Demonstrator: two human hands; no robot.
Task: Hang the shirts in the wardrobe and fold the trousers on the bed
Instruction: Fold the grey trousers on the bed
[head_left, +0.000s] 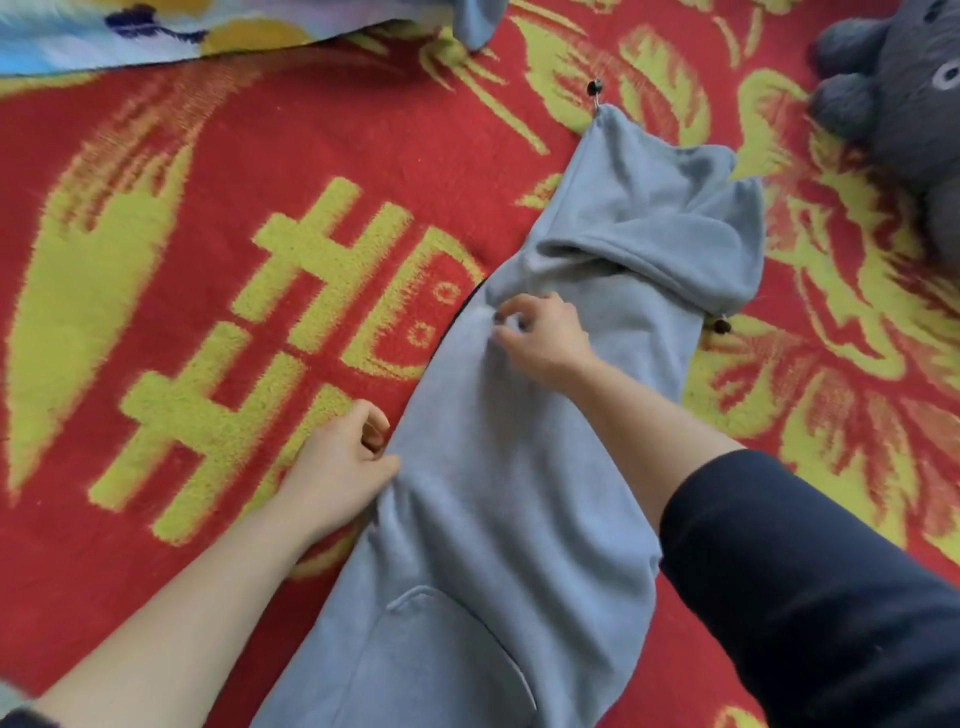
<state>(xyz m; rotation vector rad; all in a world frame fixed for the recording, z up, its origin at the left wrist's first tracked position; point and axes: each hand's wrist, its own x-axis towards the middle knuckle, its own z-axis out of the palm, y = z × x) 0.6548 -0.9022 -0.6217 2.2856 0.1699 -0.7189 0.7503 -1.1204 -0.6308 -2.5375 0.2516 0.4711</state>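
Lying lengthwise on the red-and-yellow blanket: grey trousers, cuffs far end. Left hand pinches their left edge; right hand pinches fabric mid-leg. Grey plush toy at upper right, apart.

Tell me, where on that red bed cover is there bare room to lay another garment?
The widest bare stretch of the red blanket lies left of the grey trousers, below the patterned bedding. A smaller patch sits right of the trousers, below the grey plush toy. Crowded: the middle, where the left hand and right hand work.
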